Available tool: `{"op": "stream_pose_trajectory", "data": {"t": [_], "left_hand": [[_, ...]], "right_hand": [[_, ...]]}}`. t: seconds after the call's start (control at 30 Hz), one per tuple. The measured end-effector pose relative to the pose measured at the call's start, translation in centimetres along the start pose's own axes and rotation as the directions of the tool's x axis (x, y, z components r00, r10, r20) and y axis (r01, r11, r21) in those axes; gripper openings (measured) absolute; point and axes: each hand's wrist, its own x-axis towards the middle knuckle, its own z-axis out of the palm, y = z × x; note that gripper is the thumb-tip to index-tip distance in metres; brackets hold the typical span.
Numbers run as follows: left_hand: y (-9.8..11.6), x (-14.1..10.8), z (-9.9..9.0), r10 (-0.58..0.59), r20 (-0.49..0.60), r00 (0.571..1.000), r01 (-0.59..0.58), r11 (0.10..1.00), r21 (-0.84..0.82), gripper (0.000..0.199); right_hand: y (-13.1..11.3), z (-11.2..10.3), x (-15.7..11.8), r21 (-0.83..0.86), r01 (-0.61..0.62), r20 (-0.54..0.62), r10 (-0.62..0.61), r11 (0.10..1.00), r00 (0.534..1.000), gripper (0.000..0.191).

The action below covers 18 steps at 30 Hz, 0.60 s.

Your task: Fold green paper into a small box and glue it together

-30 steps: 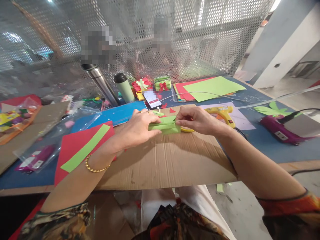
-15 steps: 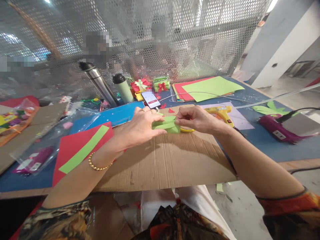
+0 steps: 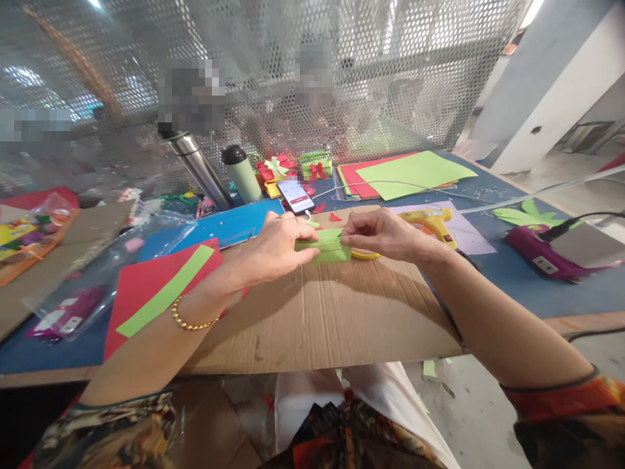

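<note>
Between my hands is a small folded green paper box [image 3: 329, 250], close above the brown cardboard sheet [image 3: 312, 319]. My left hand [image 3: 280, 246] grips its left end, thumb at the front and fingers over the top. At the upper right edge, my right hand [image 3: 374, 232] pinches the paper between thumb and fingertips. Just behind and right of that hand lies a yellow glue gun [image 3: 434, 223]. A yellow ring-shaped piece [image 3: 365, 255], partly covered, sits beside the box. Small red paper scraps [image 3: 335, 217] lie behind it.
A phone [image 3: 296, 197] with a cable, a green bottle [image 3: 243, 172] and a steel flask [image 3: 198, 164] stand at the back. Red paper with a green strip [image 3: 166, 290] lies left. Coloured sheets [image 3: 415, 172] and a purple power strip [image 3: 541, 251] are right.
The raised green flap has come down, and the box front looks flatter. My left thumb has shifted slightly left; both hands keep their hold.
</note>
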Motion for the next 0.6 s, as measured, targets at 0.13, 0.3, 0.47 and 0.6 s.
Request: {"op": "stream_pose_trajectory", "data": {"t": [0.13,0.3,0.47,0.6], "left_hand": [[0.27,0.32,-0.32,-0.043,0.058,0.997,0.046,0.998,-0.047,0.012],[0.27,0.79,-0.34,-0.059,0.07,0.996,0.067,0.99,-0.122,0.013],[-0.03,0.99,-0.14,-0.059,0.051,0.997,0.066,0.985,-0.161,0.015],[-0.41,1.03,0.01,-0.052,0.039,0.998,0.056,0.99,-0.131,0.017]], "right_hand": [[-0.11,0.0,-0.06,-0.023,-0.003,-0.006,0.003,1.0,1.0,0.029],[-0.26,-0.03,-0.1,-0.029,-0.003,-0.014,0.003,1.0,1.0,0.029],[0.16,0.09,-0.04,-0.019,0.007,-0.022,-0.008,1.0,1.0,0.029],[0.37,0.15,0.0,-0.029,0.024,-0.063,-0.026,0.999,0.998,0.028]]}}
